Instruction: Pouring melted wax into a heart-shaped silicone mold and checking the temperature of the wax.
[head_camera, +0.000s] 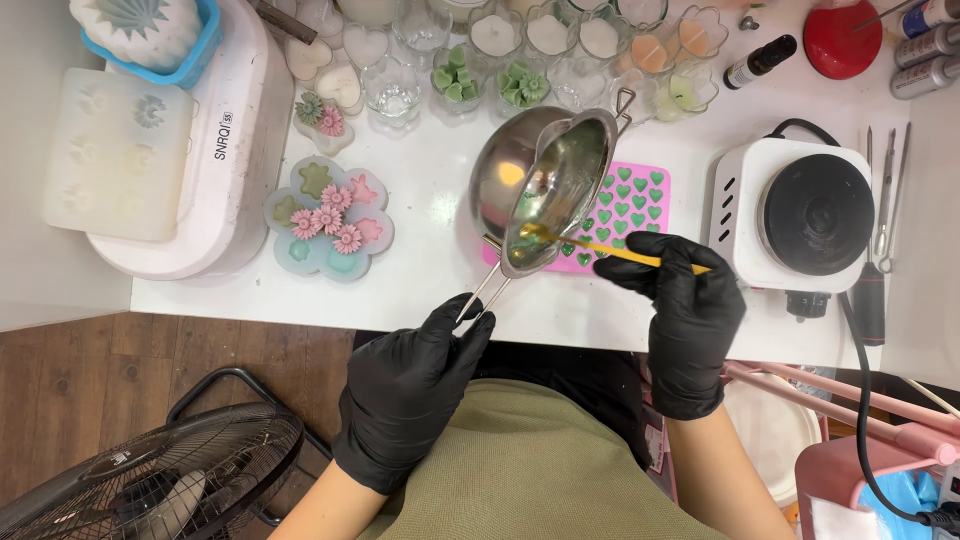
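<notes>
My left hand (405, 395), in a black glove, grips the wire handle of a small steel melting pot (545, 185). The pot is tilted over a pink silicone mould (640, 205) whose heart-shaped cavities hold green wax. My right hand (685, 310), also gloved in black, pinches a thin yellow stick (620, 250). The stick's tip reaches into the lower lip of the pot, where green liquid sits. Both hands hover above the white table's front edge (400, 300).
A white hotplate (790, 215) stands right of the mould, with tweezers and tools (885, 190) beside it. A flower mould (330, 220) and a white machine (215, 150) lie left. Glass candle jars (520, 45) line the back. A floor fan (160, 480) is below left.
</notes>
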